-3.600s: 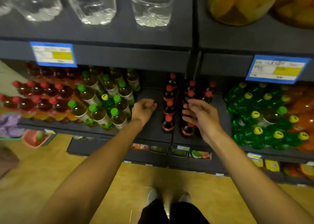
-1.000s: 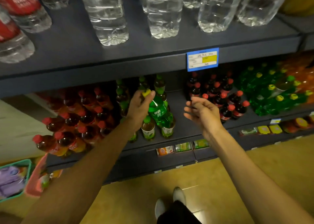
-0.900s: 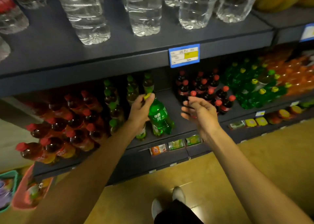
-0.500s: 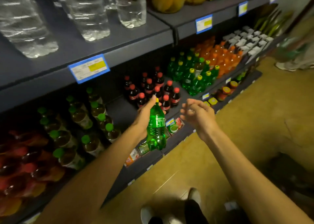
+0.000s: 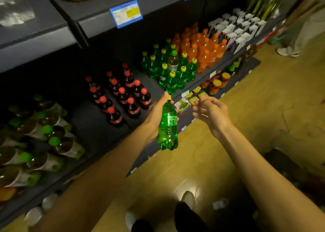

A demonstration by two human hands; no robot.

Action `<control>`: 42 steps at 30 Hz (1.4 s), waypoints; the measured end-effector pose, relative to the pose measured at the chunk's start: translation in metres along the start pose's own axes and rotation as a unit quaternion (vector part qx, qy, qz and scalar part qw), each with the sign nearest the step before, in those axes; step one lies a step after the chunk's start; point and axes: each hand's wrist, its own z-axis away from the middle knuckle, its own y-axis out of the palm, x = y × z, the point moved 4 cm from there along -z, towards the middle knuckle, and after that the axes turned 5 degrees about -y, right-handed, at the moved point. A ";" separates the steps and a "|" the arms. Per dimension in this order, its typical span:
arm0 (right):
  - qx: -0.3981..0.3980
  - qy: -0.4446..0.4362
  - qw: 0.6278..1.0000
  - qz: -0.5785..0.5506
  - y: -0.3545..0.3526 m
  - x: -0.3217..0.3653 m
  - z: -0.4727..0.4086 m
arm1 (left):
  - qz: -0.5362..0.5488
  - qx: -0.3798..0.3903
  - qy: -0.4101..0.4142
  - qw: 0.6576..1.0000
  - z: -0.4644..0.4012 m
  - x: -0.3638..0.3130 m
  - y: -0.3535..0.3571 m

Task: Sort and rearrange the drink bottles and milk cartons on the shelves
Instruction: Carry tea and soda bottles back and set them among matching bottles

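dark shop shelves hold drinks mostly grouped by kind, yet the left hand grips a green bottle off the shelf by its neck, the right hand loosely spread beside it, a tea bottle among the green sodas seemingly unsorted.

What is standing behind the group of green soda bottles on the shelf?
Behind the green soda bottles the shelf runs into deep shadow. No other product shows there; the upper shelf and the darkness hide the back.
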 end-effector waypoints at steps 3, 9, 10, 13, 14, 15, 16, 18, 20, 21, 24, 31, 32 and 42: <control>0.021 0.019 1.000 0.012 -0.019 0.003 -0.033 | 0.029 -0.019 -0.006 0.999 -0.018 0.007 0.020; 0.059 0.048 0.996 0.043 -0.018 0.001 -0.098 | 0.045 -0.078 -0.007 0.996 -0.056 0.006 0.023; 0.069 0.053 0.995 0.045 -0.012 0.001 -0.109 | 0.048 -0.087 -0.001 0.995 -0.062 0.002 0.021; 0.093 0.061 0.992 0.053 0.008 0.001 -0.142 | 0.048 -0.113 0.015 0.992 -0.092 -0.010 0.010; 0.100 0.061 0.991 0.060 0.013 0.000 -0.153 | 0.049 -0.122 0.018 0.991 -0.102 -0.016 0.008; 0.104 0.060 0.990 0.069 0.018 0.000 -0.165 | 0.052 -0.131 0.027 0.990 -0.114 -0.021 0.004; 0.110 0.059 0.989 0.076 0.022 0.001 -0.177 | 0.057 -0.138 0.031 0.988 -0.125 -0.027 0.002; 0.127 0.055 0.986 0.095 0.029 0.005 -0.203 | 0.068 -0.150 0.032 0.986 -0.144 -0.038 0.002; 0.135 0.050 0.983 0.113 0.034 0.014 -0.230 | 0.086 -0.164 0.027 0.982 -0.159 -0.048 0.005; 0.135 0.048 0.983 0.116 0.036 0.020 -0.244 | 0.090 -0.174 0.023 0.980 -0.166 -0.054 0.006; 0.147 0.034 0.981 0.125 0.046 0.035 -0.280 | 0.094 -0.199 0.036 0.975 -0.187 -0.070 0.012; 0.223 -0.036 0.952 0.207 0.071 0.049 -0.368 | 0.139 -0.251 0.070 0.955 -0.231 -0.086 0.029; 0.239 -0.061 0.941 0.232 0.075 0.048 -0.383 | 0.149 -0.264 0.080 0.950 -0.238 -0.083 0.031; 0.398 -0.235 0.723 0.512 0.114 0.015 -0.454 | 0.246 -0.301 0.113 0.914 -0.282 -0.052 0.055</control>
